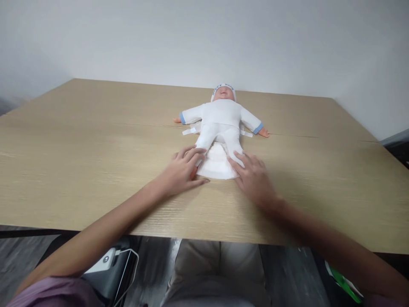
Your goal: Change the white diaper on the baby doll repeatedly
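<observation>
A baby doll (223, 111) in a white outfit with blue cuffs and a printed cap lies on its back, head away from me. Under its hips is a white diaper (218, 167), its front part spread flat between the legs and its side tabs sticking out at both sides of the waist. My left hand (184, 170) rests over the doll's lower leg on the left, fingers apart. On the other leg and the diaper's right edge lies my right hand (252, 174), its fingers also spread. Both of the doll's feet are mostly hidden by my hands.
The doll lies on a wide wooden table (96, 157) with a seam across it, against a pale wall (204, 42). Below the near edge, a white device (105, 260) with a cable sits on a dark surface at left. A green packet (345, 283) is at lower right.
</observation>
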A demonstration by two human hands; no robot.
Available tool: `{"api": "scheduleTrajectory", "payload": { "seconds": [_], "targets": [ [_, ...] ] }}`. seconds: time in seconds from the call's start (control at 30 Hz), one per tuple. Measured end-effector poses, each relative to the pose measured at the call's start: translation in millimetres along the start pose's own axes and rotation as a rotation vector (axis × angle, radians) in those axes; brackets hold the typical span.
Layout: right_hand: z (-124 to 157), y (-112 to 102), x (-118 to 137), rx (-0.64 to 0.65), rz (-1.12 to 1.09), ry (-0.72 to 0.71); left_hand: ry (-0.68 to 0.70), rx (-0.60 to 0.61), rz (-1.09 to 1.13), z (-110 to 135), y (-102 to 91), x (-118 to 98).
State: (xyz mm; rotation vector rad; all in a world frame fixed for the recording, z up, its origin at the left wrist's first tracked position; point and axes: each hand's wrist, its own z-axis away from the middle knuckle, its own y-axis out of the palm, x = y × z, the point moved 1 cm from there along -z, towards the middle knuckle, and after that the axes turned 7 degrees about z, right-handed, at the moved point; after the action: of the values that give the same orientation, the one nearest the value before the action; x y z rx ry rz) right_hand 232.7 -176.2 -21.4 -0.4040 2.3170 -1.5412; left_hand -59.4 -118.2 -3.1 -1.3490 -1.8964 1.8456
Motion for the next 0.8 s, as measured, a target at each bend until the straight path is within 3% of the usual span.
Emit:
{"api": "scheduleTrajectory", "payload": {
  "seconds": [0.13,0.27,0.43,0.53,0.7,0.8],
  "targets": [
    [-9.3,-5.2,-11.0,-0.039,-0.017,0.023,-0.016,-0.043,-0.053,-2.1,4.0,-4.5],
    [-29.1,-6.6,-30.3,-0.056,-0.152,0.078,-0.052,-0.133,0.053,-23.1,-10.5,3.2],
    [-74.7,2.4,-58.8,-0.239,-0.327,0.215,-0.088,-0.311,0.327,-85.1,-35.6,28.6],
    [-108.8,14.2,-78.0,-0.318,-0.384,0.287,-0.078,-0.343,0.485,-131.4,-42.1,50.3],
    [-165.1,50.6,-115.1,-0.23,-0.695,0.53,-0.173,-0.334,0.697,-198.8,-26.2,94.9],
    [-184.5,72.1,-129.6,-0.133,-0.935,0.581,-0.237,-0.336,0.851,-218.3,-8.4,114.2]
  ]
}}
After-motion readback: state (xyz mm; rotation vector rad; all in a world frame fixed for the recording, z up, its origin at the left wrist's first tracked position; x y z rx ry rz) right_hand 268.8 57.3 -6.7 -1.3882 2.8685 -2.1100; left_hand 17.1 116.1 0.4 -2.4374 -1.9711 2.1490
